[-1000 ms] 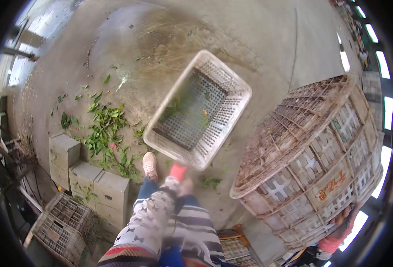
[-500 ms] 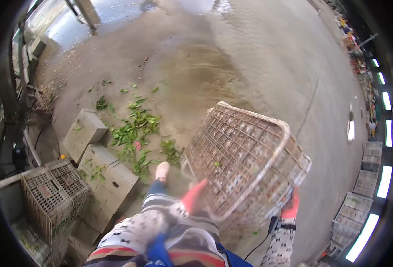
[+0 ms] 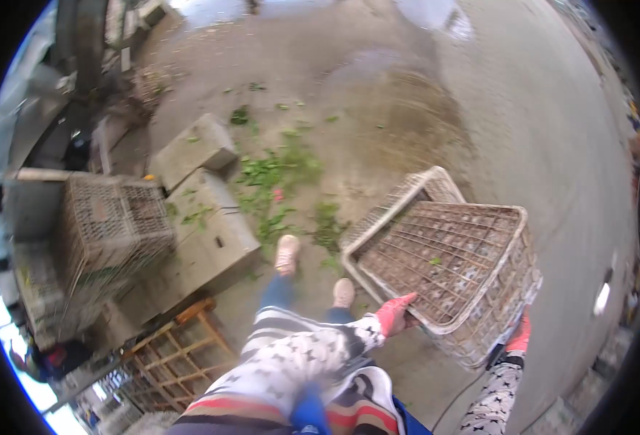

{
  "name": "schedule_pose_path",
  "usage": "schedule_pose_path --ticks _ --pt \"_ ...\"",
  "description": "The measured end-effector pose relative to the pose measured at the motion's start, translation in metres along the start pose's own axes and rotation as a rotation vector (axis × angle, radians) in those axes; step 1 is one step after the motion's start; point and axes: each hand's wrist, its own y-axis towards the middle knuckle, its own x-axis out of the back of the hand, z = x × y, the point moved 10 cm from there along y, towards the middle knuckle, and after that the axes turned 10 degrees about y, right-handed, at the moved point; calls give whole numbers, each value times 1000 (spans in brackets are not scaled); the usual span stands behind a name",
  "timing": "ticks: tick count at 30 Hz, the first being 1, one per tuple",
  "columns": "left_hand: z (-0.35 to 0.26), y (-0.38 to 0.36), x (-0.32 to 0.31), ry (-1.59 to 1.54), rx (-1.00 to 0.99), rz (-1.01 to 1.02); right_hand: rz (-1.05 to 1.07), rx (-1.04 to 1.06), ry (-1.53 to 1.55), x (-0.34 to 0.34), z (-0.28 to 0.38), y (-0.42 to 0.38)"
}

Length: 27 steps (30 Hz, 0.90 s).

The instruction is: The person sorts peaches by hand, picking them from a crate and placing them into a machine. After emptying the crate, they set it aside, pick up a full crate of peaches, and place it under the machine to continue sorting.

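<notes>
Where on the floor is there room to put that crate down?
Bare wet concrete lies beyond the held crate and to its right. It is crowded on the left: leaves, concrete blocks, another crate and a wooden frame.

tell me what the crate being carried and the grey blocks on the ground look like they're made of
The crate looks like moulded plastic: pale, dirt-stained, with an open lattice of thin ribs and a thick rim. Both gloved hands, left and right, grip it. The grey blocks look like cast concrete: matt, rough, square-edged.
</notes>
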Motion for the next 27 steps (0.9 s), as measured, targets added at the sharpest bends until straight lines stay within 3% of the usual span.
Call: schedule_pose_path --ticks 1,3,5,6,7,8,10,11,12,13,14,17,19,21,23,27 --pt "-4 -8 6 82 -5 -60 38 -18 34 -19 1 -9" --pt "-23 -39 -4 285 -86 -205 371 -194 343 -60 -18 -10" --pt "-9 -27 11 338 -169 -250 465 -95 145 -19 -64 82" --pt "-17 -44 4 347 -225 -270 428 -212 -241 2 -96 112" --pt "-41 -82 18 307 -259 -356 423 -339 -223 -53 -107 69" --pt "-45 -116 27 250 -265 -428 408 -300 -203 -57 -115 56" --pt "-57 -151 67 -27 -471 213 524 -353 -464 -69 -135 37" --pt "-61 -193 105 -51 -510 -201 490 -369 -382 -82 -123 -9" --pt "-63 -242 133 -62 -613 -418 507 -446 -503 -81 -139 -5" --pt "-59 -296 146 -136 -652 -496 567 -482 -500 -53 -189 89" --pt "-73 -325 190 -220 -675 -501 565 -448 -689 -93 -169 38" --pt "-10 -418 257 -388 -815 -651 668 -317 -924 -208 -152 -71" --pt "42 -456 297 -301 -1002 -560 768 -228 -1036 -279 -153 -143" --pt "112 -500 328 -406 -1058 -620 893 -139 -1149 -345 -170 -219" --pt "193 -539 354 -741 -979 -759 1026 -46 -1265 -408 -196 -301" --pt "336 -608 392 -992 -990 -1050 1302 167 -1471 -501 -258 -474"
